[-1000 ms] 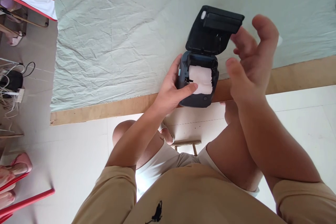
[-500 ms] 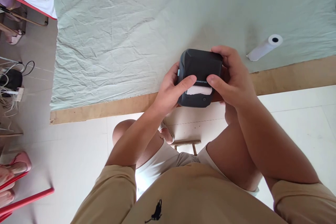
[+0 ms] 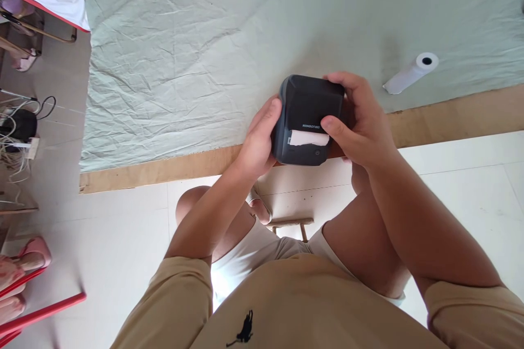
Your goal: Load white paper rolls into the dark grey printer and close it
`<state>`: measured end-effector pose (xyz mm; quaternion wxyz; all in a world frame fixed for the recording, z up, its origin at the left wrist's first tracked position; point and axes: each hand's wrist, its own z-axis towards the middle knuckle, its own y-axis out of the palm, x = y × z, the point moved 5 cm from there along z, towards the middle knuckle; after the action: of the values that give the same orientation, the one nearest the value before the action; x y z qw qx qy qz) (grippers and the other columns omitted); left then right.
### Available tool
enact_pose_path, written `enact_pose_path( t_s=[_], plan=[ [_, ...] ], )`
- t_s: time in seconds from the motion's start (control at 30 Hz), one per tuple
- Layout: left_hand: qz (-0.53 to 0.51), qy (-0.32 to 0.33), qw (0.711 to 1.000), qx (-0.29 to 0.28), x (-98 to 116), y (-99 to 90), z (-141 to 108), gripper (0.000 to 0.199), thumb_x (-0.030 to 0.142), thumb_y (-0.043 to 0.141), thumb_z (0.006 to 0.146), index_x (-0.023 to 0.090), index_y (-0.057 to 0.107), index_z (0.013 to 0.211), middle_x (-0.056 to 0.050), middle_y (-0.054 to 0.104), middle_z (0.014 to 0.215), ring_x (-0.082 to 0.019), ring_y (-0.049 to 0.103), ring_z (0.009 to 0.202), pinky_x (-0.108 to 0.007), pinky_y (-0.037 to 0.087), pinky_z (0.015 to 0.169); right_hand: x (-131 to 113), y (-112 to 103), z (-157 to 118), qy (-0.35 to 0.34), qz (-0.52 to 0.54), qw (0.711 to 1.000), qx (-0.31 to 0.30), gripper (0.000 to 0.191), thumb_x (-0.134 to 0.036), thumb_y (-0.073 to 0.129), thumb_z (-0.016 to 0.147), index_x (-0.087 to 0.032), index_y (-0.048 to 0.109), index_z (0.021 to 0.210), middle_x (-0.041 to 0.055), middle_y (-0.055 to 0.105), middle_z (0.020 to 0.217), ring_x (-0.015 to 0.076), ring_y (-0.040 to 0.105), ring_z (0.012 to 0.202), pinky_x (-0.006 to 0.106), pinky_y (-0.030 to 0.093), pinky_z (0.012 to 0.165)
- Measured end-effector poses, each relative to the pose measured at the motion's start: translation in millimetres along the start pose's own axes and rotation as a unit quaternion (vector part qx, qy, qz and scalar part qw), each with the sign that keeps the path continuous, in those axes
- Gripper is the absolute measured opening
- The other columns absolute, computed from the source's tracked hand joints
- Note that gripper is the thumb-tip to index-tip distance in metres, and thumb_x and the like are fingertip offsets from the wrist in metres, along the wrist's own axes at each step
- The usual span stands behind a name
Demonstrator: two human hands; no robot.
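There it was, the black printer (image 3: 313,103), held in both hands over the wooden edge (image 3: 164,172) of the table, its lid down and the NIIMBOT lettering facing up! The left hand (image 3: 260,136) clasped its left side, thumb laid along that flank; the right hand (image 3: 364,120) gripped the opposite side, thumb pressed on the lid's front corner, fingers curled around the far corner. So 2 hands, 1 printer, and a torn-edged paper strip (image 3: 309,138) poked out of the slot, just ahead of the power button! Whether the printer's underside touched the table, you couldn't tell. Out to the right, 1 white roll (image 3: 411,73) sat apart on the pale green cloth (image 3: 184,65), its dark-holed end in view. And away at far left, tangled cables (image 3: 16,144) lay on the floor, with a red bar (image 3: 45,313) nearer the camera
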<state>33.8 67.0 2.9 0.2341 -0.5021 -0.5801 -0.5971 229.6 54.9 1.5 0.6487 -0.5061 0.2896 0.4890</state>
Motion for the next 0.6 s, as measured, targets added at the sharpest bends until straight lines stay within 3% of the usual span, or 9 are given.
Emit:
enact_pose_path(
  t_s=[0.1,0.27,0.37,0.43,0.5,0.57,0.6],
  plan=[
    [0.005,0.004,1.000,0.023,-2,-2.4,2,0.053,0.077,0.066,0.110,0.026,0.080,0.117,-0.006,0.088,0.115,-0.034,0.086,0.131,-0.043,0.076,0.092,1,-6,-2,-0.016,-0.026,1.000,0.002,0.069,-0.053,0.074,0.102,-0.040,0.052,0.166,0.0110,0.071,0.166,0.0349,0.077,0.145,0.060,0.073,0.115],
    [0.014,0.022,0.999,0.044,1,-2.5,0,0.049,0.075,0.070,0.109,0.027,0.079,0.110,-0.002,0.076,0.091,-0.024,0.081,0.092,-0.034,0.063,0.065,-3,-12,-4,-0.045,-0.052,0.998,-0.011,0.080,-0.049,0.082,0.095,-0.044,0.051,0.168,0.0104,0.067,0.169,0.0379,0.071,0.153,0.066,0.072,0.117],
    [0.006,0.014,0.999,0.045,2,0.0,1,0.042,0.069,0.074,0.108,0.027,0.078,0.104,-0.001,0.072,0.087,-0.022,0.077,0.085,-0.032,0.059,0.063,-16,-19,-4,-0.071,-0.106,0.992,0.019,0.075,-0.056,0.086,0.091,-0.043,0.060,0.160,0.0109,0.067,0.163,0.0412,0.068,0.154,0.068,0.069,0.119],
    [-0.005,0.009,0.999,0.036,2,2.4,2,0.039,0.066,0.074,0.108,0.027,0.078,0.105,-0.003,0.078,0.093,-0.026,0.082,0.100,-0.034,0.065,0.072,-24,-22,-2,-0.067,-0.139,0.987,0.043,0.069,-0.060,0.090,0.089,-0.040,0.068,0.151,0.0129,0.073,0.147,0.0403,0.075,0.136,0.064,0.071,0.108],
    [-0.018,0.005,0.999,0.027,2,3.9,3,0.042,0.068,0.071,0.109,0.026,0.079,0.109,-0.004,0.082,0.104,-0.030,0.085,0.117,-0.039,0.071,0.086,-30,-24,0,-0.068,-0.136,0.984,0.092,0.059,-0.066,0.091,0.090,-0.038,0.073,0.139,0.0084,0.074,0.111,0.0325,0.076,0.098,0.056,0.070,0.085],
    [-0.017,-0.007,1.000,0.021,1,4.2,3,0.048,0.074,0.071,0.108,0.027,0.079,0.114,-0.005,0.084,0.112,-0.033,0.085,0.125,-0.043,0.072,0.095,-36,-25,1,-0.079,-0.097,0.977,0.174,0.051,-0.076,0.083,0.096,-0.038,0.072,0.126,-0.0018,0.058,0.079,0.0223,0.061,0.065,0.047,0.059,0.063],
    [-0.010,-0.012,1.000,0.019,0,3.9,2,0.049,0.075,0.073,0.106,0.028,0.079,0.117,-0.005,0.084,0.112,-0.033,0.086,0.124,-0.043,0.071,0.095,-38,-25,2,-0.084,-0.078,0.969,0.220,0.050,-0.082,0.078,0.099,-0.038,0.069,0.119,-0.0049,0.050,0.073,0.0193,0.055,0.058,0.043,0.053,0.056]
  ],
)
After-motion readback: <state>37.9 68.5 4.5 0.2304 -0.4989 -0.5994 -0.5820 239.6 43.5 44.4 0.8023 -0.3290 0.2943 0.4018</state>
